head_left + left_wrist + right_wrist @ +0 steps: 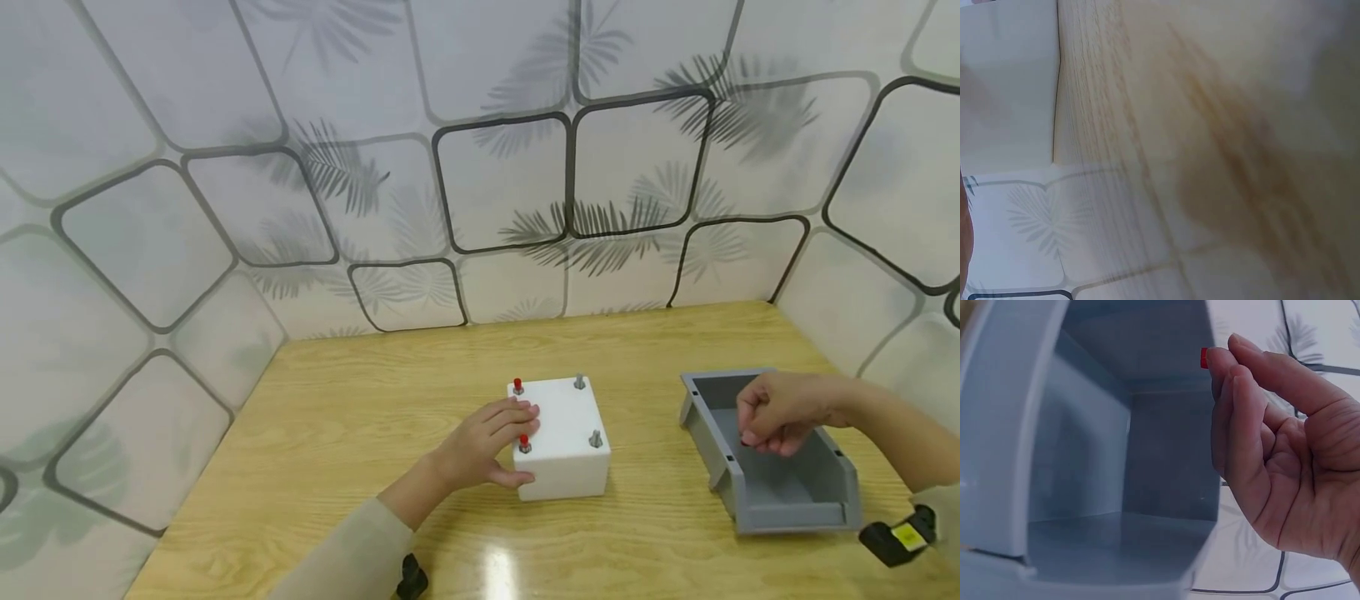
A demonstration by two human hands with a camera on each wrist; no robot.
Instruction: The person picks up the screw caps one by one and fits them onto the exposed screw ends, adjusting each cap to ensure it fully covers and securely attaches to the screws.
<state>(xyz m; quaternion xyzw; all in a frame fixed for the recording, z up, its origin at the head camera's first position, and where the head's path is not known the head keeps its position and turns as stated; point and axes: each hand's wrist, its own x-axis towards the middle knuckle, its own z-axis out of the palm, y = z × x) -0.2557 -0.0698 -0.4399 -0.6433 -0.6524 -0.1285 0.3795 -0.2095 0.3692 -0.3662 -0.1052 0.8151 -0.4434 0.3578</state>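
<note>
A white box [558, 417] sits on the table, a metal bolt at each top corner. The two left bolts carry red caps [517, 385]; the two right bolts [596, 437] show bare metal. My left hand [480, 442] rests on the box's left side, fingers lying across the top beside the caps and thumb against the front face. Over the grey bin [716, 450], my right hand [780, 412] pinches a small red cap [1204, 357] between thumb and fingertips. Most of that cap is hidden by the fingers. The left wrist view shows mainly a blurred box side [1010, 87].
The grey bin stands to the right of the white box on the wooden table [360, 400]. Patterned wall panels [502, 183] enclose the table at the back and both sides. A black wrist strap [896, 537] is on the right sleeve.
</note>
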